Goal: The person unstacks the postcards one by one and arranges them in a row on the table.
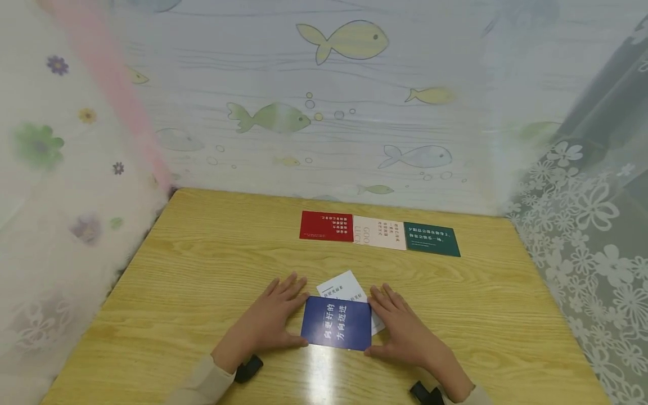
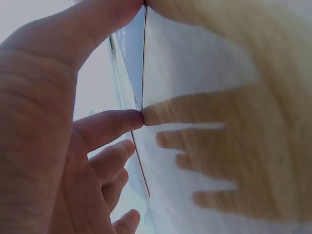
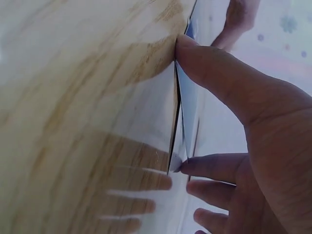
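A blue card (image 1: 336,323) with white Chinese characters lies in front of me, over a tilted white card (image 1: 342,286) whose top and right-hand parts show from under it. My left hand (image 1: 273,315) is at the blue card's left side, thumb at the near corner and index finger at the far one. On the opposite side my right hand (image 1: 402,326) touches the two right corners in the same way. Both hands have their other fingers spread out. In the right wrist view, a narrow gap shows under the blue card's edge (image 3: 183,107).
Farther back on the wooden table (image 1: 228,247), a red card (image 1: 326,226), a pale pink card (image 1: 379,232) and a green card (image 1: 432,239) lie side by side in a row. A fish-patterned curtain (image 1: 324,140) hangs behind the table, with lace (image 1: 582,270) along the right.
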Tool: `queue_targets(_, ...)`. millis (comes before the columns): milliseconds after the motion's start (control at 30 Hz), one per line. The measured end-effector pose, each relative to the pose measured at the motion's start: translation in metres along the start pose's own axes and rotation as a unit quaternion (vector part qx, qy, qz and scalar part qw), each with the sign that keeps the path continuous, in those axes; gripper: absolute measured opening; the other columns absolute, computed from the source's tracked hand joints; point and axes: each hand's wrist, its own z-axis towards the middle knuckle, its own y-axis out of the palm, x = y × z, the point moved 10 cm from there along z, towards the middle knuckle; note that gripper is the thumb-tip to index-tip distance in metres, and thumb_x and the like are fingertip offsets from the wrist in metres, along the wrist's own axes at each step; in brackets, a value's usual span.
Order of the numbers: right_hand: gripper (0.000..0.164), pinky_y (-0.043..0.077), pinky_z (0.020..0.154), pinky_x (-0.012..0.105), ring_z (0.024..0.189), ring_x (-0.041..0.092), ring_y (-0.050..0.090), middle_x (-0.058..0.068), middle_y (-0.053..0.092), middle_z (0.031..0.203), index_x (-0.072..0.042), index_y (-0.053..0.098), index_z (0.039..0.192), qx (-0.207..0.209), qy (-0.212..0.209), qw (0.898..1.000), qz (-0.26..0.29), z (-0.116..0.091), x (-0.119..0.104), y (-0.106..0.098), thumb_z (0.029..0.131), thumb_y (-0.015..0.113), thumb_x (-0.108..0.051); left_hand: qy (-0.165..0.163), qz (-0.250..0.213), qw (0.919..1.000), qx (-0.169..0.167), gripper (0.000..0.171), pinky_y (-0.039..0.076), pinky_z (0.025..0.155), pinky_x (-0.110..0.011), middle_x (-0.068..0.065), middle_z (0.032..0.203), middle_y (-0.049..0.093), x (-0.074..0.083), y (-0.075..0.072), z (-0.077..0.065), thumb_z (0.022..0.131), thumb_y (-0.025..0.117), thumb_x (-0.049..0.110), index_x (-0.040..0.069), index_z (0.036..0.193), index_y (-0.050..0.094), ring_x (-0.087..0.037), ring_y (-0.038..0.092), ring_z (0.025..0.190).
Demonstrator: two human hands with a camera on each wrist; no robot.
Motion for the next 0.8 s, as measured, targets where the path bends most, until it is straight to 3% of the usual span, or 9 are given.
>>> queue_targets(467,0.106,0.024,0.124,0.058,0.154,0.041,0.022,0.016,0.037,0.162,0.0,0.049,0.149,0.02,-0.036,0.999,-0.035,-0.002,-0.005,-0.005,0.068,0.088,-0.055,-0.016,0.052,0.9984,0.014,0.091,0.029,0.121,-0.058,-0.013,0.158,0.044,0.012,0.003,-0.007,0.08,0.073,0.065,0.004,0.144,0.056,-0.034,0.035,0.15)
queue_targets(800,0.103,0.025,0.124,0.057,0.153,0.04,0.025,0.016,0.039,0.161,-0.003,0.056,0.143,0.025,-0.054,0.998,-0.033,-0.003,-0.008,-0.008,0.062,0.091,-0.057,-0.019,0.064,0.9975,0.023,0.089,0.032,0.12,-0.057,-0.013,0.157,0.047,0.017,0.002,-0.011,0.08,0.073,0.065,0.003,0.143,0.057,-0.033,0.038,0.148)
